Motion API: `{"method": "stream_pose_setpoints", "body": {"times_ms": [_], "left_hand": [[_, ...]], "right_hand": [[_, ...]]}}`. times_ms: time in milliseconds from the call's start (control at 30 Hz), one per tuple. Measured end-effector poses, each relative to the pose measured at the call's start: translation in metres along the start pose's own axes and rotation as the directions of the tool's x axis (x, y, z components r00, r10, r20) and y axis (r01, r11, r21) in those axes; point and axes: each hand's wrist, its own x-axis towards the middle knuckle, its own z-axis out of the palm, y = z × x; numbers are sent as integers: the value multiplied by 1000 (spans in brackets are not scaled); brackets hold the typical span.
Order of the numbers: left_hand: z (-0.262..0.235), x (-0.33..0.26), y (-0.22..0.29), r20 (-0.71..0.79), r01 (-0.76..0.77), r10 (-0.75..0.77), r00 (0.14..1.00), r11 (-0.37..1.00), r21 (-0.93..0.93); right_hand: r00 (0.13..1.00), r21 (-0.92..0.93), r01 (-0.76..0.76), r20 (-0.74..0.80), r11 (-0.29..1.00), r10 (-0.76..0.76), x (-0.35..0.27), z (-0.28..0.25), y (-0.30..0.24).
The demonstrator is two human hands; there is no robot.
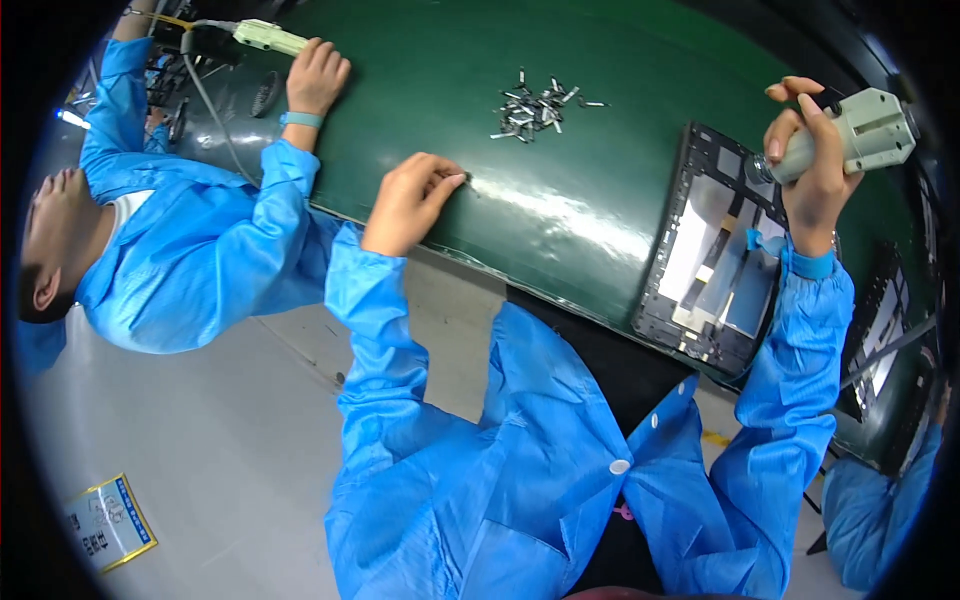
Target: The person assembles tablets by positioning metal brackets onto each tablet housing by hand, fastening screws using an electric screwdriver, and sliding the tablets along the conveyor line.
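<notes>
My right hand (815, 165) is wrapped round a pale green electric screwdriver (872, 132), its tip end pointing left over the upper part of an opened tablet-like device (720, 250). That device has a black frame, silvery panels and a brown strip down its middle, and lies near the table's front edge. Left of it, my left hand (412, 200) is closed in a pinch just above the table. A tiny dark part (467, 178) shows at its fingertips, too small to name. Farther back lies a loose pile of small black-and-silver parts (540, 108).
The green table (420, 70) spans the back. At left, a co-worker in blue (200, 250) has a hand (318, 75) by another pale screwdriver (268, 37) with a cable. A second opened device (880, 330) and another person's blue sleeve (865, 510) are at right.
</notes>
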Motion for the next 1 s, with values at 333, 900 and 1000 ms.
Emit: {"method": "stream_pose_setpoints", "body": {"times_ms": [333, 900, 1000], "left_hand": [[73, 111, 94, 270, 14, 157, 950, 842, -540], [154, 182, 117, 409, 38, 263, 874, 802, -596], [160, 176, 116, 333, 25, 266, 905, 748, -663]], "right_hand": [[995, 69, -73, -59, 995, 78, 16, 22, 5], [996, 25, -64, -56, 998, 65, 23, 18, 18], [998, 29, -59, -26, 998, 60, 21, 23, 21]]}}
